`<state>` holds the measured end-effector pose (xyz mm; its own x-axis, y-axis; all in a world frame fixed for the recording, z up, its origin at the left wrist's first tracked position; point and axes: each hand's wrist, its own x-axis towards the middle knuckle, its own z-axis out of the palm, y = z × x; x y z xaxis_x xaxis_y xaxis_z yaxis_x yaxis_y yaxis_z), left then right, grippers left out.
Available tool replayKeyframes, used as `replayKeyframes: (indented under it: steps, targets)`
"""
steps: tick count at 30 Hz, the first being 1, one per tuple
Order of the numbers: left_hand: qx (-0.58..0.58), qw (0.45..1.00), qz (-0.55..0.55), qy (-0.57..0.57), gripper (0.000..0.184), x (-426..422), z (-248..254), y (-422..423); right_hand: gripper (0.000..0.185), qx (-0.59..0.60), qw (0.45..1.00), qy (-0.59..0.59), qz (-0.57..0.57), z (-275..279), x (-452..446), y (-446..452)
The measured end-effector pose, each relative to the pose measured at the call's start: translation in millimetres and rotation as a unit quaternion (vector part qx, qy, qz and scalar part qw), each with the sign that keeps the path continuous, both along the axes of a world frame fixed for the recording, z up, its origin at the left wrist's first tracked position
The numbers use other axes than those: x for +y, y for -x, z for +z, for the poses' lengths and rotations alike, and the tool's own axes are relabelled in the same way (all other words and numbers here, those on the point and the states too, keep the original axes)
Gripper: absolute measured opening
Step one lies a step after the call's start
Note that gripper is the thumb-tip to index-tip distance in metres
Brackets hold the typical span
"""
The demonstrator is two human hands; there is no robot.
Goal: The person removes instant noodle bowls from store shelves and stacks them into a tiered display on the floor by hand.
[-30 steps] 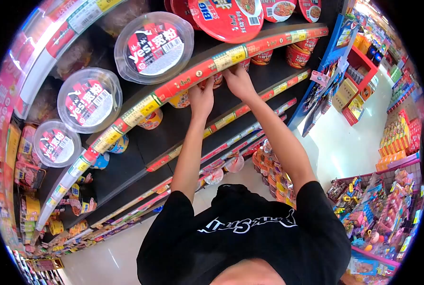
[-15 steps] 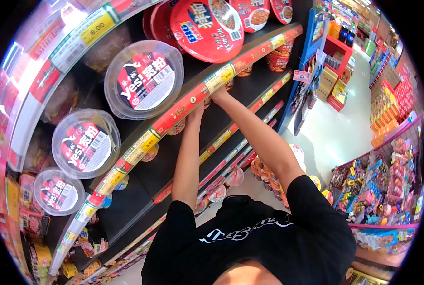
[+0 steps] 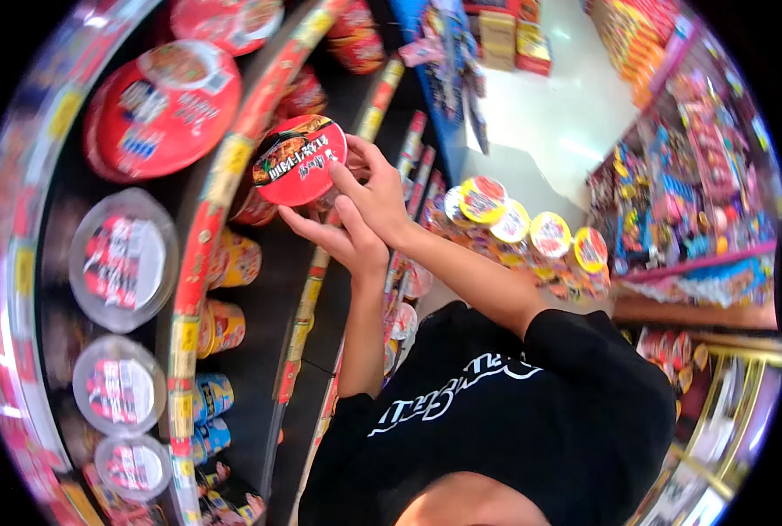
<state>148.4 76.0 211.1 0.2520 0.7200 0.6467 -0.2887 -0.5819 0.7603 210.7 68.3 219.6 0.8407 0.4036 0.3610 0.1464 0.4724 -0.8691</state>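
A red-lidded instant noodle cup (image 3: 302,159) is tilted so that its printed lid faces me, just off the edge of the shelf. My right hand (image 3: 379,195) grips its right side, fingers behind the cup and thumb towards the lid. Below it, my left hand (image 3: 356,244) supports the lower edge with fingers reaching along its underside. Parts of the fingers and the cup's body are hidden. More red noodle cups (image 3: 302,95) stand on the shelf behind it, and yellow-orange cups (image 3: 224,327) line the same shelf nearer to me.
A shelf edge with price labels (image 3: 205,230) runs along the left. Large red noodle bowls (image 3: 176,110) and clear-lidded bowls (image 3: 119,254) sit above it. Cups with yellow-rimmed lids (image 3: 508,221) stand low to the right, before a rack of small packaged goods (image 3: 671,175).
Both hands have drawn back from inside the shelf, bringing the red-lidded noodle cup out into view. My view has turned, shifting the shelves leftward.
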Motion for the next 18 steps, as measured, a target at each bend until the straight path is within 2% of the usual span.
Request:
replayKeyframes:
  steps: [3, 4, 5, 7, 8, 11, 14, 18]
  targets:
    - [0.012, 0.998, -0.057, -0.001, 0.078, -39, -31, -18, 0.047, 0.024, 0.998, 0.026, -0.054, -21, -61, -16]
    - [0.03, 0.998, -0.037, -0.03, 0.07, -58, -31, -23, 0.046, 0.047, 0.996, 0.022, -0.068, -32, -77, -22]
    - [0.026, 0.997, -0.06, -0.039, 0.069, -68, -42, -31, 0.045, 0.07, 0.994, 0.019, -0.079, -45, -94, -28]
    - [0.014, 0.988, -0.144, 0.05, 0.067, -90, -67, -45, 0.045, 0.068, 0.988, 0.046, -0.128, -67, -131, -41]
    - [0.013, 0.978, -0.175, 0.11, 0.061, -107, -73, -50, 0.047, 0.116, 0.984, 0.039, -0.128, -73, -151, -44]
    - [0.05, 0.959, -0.244, 0.136, 0.047, -139, -93, -65, 0.048, 0.132, 0.969, 0.064, -0.2, -107, -203, -61]
    - [0.106, 0.913, -0.307, 0.249, 0.046, -165, -120, -78, 0.048, 0.197, 0.956, 0.036, -0.214, -133, -251, -77]
    - [0.175, 0.869, -0.346, 0.308, 0.044, -187, -164, -99, 0.045, 0.283, 0.927, 0.103, -0.222, -186, -299, -97]
